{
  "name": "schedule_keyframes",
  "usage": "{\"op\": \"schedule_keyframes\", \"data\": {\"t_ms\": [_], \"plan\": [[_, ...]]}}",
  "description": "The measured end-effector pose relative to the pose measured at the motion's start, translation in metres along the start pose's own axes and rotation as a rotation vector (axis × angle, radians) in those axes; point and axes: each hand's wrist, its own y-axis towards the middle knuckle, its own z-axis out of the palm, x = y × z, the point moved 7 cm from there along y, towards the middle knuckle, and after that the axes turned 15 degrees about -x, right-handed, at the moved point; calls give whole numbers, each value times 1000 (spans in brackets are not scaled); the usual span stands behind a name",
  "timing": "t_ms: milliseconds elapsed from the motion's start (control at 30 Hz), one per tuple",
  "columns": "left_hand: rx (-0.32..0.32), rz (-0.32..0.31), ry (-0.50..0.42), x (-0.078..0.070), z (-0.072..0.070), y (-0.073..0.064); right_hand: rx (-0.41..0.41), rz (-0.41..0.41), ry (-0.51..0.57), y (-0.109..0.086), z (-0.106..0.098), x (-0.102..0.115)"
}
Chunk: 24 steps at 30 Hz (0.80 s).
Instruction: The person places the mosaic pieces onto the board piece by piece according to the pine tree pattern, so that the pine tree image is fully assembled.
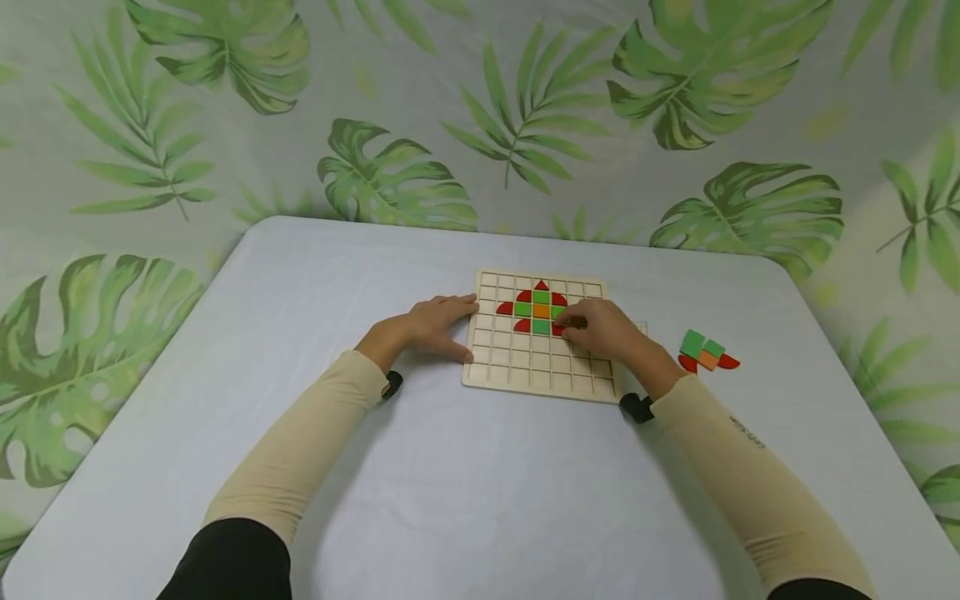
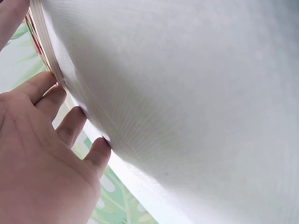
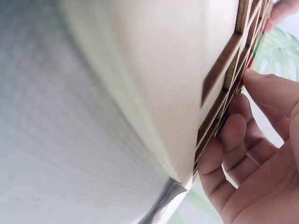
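Note:
A wooden grid board (image 1: 517,371) lies on the table, a pattern of red, green and orange tiles set in its upper cells. My left hand (image 1: 435,325) rests at the board's left edge, thumb and fingers spread; its fingertips (image 2: 100,145) touch along that side in the left wrist view. Over the board's right half, my right hand (image 1: 606,332) has its fingers curled, thumb and fingertips at a red curved tile (image 1: 557,330) in the pattern's lower right. An orange square (image 1: 541,311) sits at the pattern's centre, a red triangle (image 1: 542,285) at its top.
Loose tiles lie right of the board: green ones (image 1: 692,342), an orange one (image 1: 707,360) and red curved ones (image 1: 727,362). A small gridded corner (image 1: 641,327) shows behind the right hand. The white table (image 1: 480,483) meets a leaf-patterned backdrop (image 1: 405,175).

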Motion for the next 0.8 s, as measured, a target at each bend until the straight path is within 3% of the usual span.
{"op": "schedule_keyframes", "data": {"t_ms": [433, 800], "plan": [[-2, 8, 13, -1, 0, 1, -11, -30, -2, -3, -5, -5], [3, 8, 6, -1, 1, 1, -4, -60, 21, -24, -34, -11]]}}
